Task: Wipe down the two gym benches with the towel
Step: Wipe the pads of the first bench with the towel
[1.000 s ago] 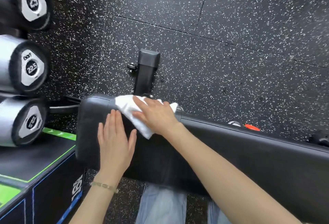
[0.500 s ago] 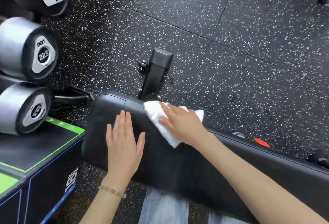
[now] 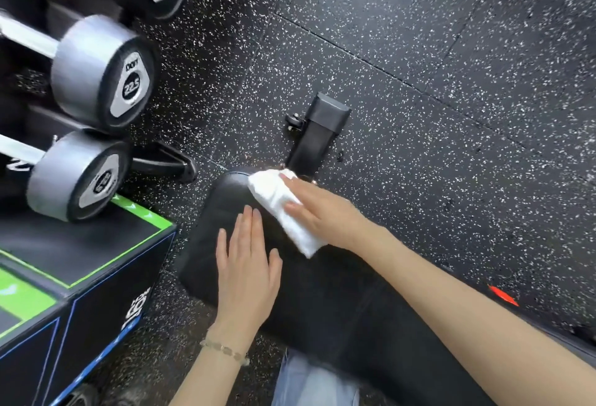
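- Head view: a black padded bench runs from the middle of the picture down toward the lower right, its rounded end pointing at the weights.
- The right hand lies flat on a folded white towel, fingers stretched out and close together, pressing the cloth onto the far corner of the bench end.
- The left hand rests palm down on the pad just beside the towel, fingers straight and close together, thumb held out; it holds nothing. A bead bracelet sits on that wrist.
- Just past the towel, the bench's black foot sticks out over the speckled rubber floor, with a small wheel on its side.
- To the left, near the bench end, dumbbells lie stacked on a rack; one is marked 22.5.
- Below them stands a black box with green edging, close to the bench's near side.
- Blue trouser legs show under the bench.
- A small red part shows beyond the right forearm.
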A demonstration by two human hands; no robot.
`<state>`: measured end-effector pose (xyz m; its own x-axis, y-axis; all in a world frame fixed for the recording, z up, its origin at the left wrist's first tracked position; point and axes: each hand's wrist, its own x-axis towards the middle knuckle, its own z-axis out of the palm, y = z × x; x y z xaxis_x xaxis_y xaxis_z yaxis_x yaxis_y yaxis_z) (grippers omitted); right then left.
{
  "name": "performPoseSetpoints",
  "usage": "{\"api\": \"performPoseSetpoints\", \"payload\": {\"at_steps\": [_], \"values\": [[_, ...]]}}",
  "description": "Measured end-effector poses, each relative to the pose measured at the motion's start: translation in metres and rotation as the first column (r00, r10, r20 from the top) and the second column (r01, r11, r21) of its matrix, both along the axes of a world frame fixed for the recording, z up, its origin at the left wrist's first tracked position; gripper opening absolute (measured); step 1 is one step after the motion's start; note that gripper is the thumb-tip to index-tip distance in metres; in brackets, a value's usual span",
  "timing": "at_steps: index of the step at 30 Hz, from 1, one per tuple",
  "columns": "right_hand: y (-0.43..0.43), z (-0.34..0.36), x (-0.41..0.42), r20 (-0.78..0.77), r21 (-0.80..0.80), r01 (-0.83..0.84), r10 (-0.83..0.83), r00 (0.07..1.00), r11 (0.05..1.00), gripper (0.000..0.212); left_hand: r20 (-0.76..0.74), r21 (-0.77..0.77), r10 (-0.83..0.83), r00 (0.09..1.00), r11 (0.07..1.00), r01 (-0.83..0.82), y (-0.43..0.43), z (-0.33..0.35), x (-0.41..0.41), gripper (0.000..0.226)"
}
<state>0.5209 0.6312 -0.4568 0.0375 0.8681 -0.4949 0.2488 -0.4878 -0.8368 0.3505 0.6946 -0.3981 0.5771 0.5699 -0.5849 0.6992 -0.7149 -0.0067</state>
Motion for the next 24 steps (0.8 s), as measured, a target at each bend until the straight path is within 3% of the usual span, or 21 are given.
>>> {"api": "performPoseSetpoints", "payload": {"at_steps": [3, 6, 10, 13, 17, 21, 24], "values": [[-0.032, -0.007, 0.000, 0.105, -0.142, -0.053, 0.068, 0.992, 0.988, 0.054, 0.008, -0.004, 0.006, 1.000, 1.000, -0.006, 0.000, -0.001, -0.002, 0.063], [-0.023, -0.001, -0.002, 0.149, -0.136, -0.029, 0.049, 0.988, 0.990, 0.053, 0.024, -0.011, 0.021, 0.999, 1.000, -0.021, -0.001, -0.002, -0.004, 0.062], [0.041, -0.018, -0.010, 0.094, -0.135, -0.055, 0.068, 0.993, 0.989, 0.053, 0.022, -0.013, 0.040, 0.999, 0.999, -0.039, -0.004, -0.002, -0.009, 0.062], [0.101, -0.020, -0.014, 0.101, -0.045, -0.197, 0.200, 0.975, 0.979, 0.049, 0.023, 0.009, 0.097, 0.995, 0.995, -0.097, -0.003, 0.000, -0.019, 0.064], [0.145, -0.007, -0.028, 0.270, -0.102, -0.393, 0.406, 0.873, 0.914, 0.049, 0.020, 0.027, 0.136, 0.991, 0.990, -0.136, 0.002, 0.005, -0.035, 0.065], [0.120, -0.021, -0.037, 0.295, -0.036, -0.333, 0.329, 0.897, 0.942, 0.054, 0.020, 0.036, 0.139, 0.990, 0.990, -0.140, 0.009, 0.008, -0.038, 0.065], [0.075, -0.011, -0.027, 0.287, -0.062, -0.147, 0.158, 0.945, 0.987, 0.058, 0.037, 0.036, 0.116, 0.993, 0.992, -0.118, 0.013, 0.008, -0.032, 0.064]]}}
